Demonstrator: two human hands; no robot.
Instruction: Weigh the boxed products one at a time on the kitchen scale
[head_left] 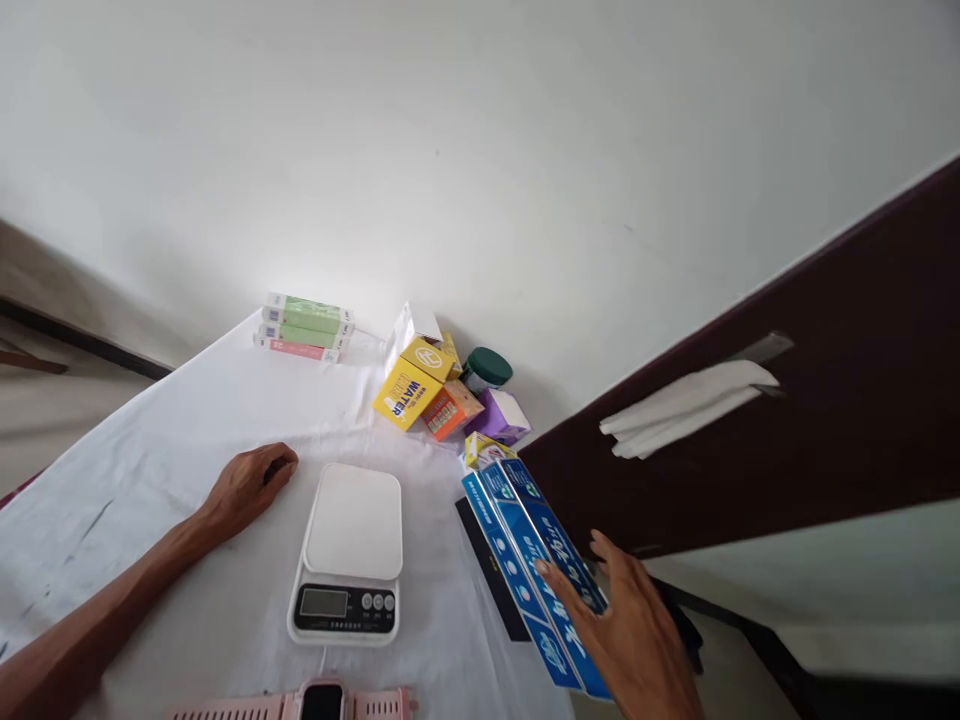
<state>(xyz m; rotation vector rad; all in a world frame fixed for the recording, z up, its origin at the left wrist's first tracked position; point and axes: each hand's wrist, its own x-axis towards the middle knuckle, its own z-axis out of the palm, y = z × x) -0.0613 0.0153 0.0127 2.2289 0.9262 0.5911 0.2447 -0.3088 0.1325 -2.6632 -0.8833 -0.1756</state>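
My left hand (259, 475) rests on the white cloth left of the kitchen scale (356, 520), its fingers loosely curled and nothing visible in them. The scale has a bare white platform and a blank display. On the right, my right hand (626, 620) is over two long blue boxes (536, 570) with white lettering that lie side by side. Its thumb and fingers are spread apart; whether they touch the nearer box I cannot tell. Under the boxes' left side a flat black item (491, 570) shows.
Behind the scale are a yellow box (409, 390), an orange box (450, 410), a purple box (501, 418) and a green-lidded jar (487, 368). Green and pink packs (304, 328) are stacked far left. A pink-strapped smartwatch (322, 700) lies in front. A white cloth (686, 405) hangs right.
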